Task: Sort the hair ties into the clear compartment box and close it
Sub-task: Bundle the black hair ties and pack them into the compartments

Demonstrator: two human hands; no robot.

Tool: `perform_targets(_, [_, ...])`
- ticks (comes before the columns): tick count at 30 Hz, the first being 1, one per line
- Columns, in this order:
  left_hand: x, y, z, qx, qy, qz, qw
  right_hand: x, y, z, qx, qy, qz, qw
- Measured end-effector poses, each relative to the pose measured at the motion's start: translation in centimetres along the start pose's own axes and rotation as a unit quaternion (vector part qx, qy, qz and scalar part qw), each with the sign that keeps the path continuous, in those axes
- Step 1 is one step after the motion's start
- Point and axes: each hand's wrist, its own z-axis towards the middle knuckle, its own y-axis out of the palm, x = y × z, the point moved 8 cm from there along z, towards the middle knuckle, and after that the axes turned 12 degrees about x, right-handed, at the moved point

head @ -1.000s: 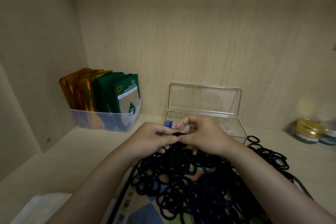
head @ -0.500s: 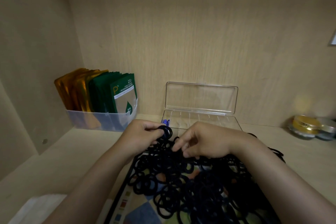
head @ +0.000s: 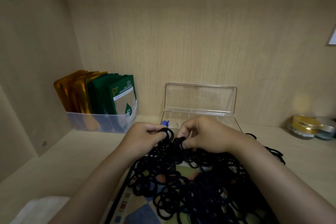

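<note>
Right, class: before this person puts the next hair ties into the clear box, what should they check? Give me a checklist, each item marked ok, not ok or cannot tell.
1. Lid open: ok, it stands upright.
2. Left hand has ties: ok, it grips a bunch.
3. Right hand has ties: ok, it pinches a clump.
4. Held ties free of the pile: cannot tell, they run into it.
5. Box compartments free: cannot tell, the hands hide the front; a blue thing sits at the left end.
6. Sorting done: not ok, many ties lie outside the box.
</note>
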Motion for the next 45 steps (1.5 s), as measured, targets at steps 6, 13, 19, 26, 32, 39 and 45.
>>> perform_targets(6, [0.0,1.0,-0.3,-0.031,-0.014,-0.035,0.999,0.0,0.4,-0.1,-0.001,0.067,0.195,0.979])
perform_targets(13, [-0.3,3.0,-0.9,-0.145,-0.097,-0.176,0.969,1.2,0.3,0.5,0.111,0.124,0.186,0.968])
perform_targets(19, [0.2,2.9,-1.0,-0.129,-0.027,-0.138,0.982,0.9,0.0,0.5,0.148,0.100,0.125,0.976])
perform_targets(26, [0.8,2.6,-0.8,-0.136,0.009,-0.159,0.978,1.0,0.4,0.1,0.070,0.110,0.198,0.971])
perform_targets(32, [1.2,2.1,-0.4,-0.086,0.060,-0.168,0.980,1.3,0.8,-0.1,0.057,0.175,0.313,0.932])
perform_targets(39, [1.8,0.9,0.8,-0.003,0.171,-0.043,0.984,1.1,0.3,0.5,0.122,0.216,0.274,0.929])
perform_targets(45, [0.6,-0.7,2.1,0.074,0.254,0.115,0.958,1.3,-2.1,4.5,0.211,0.209,0.106,0.949])
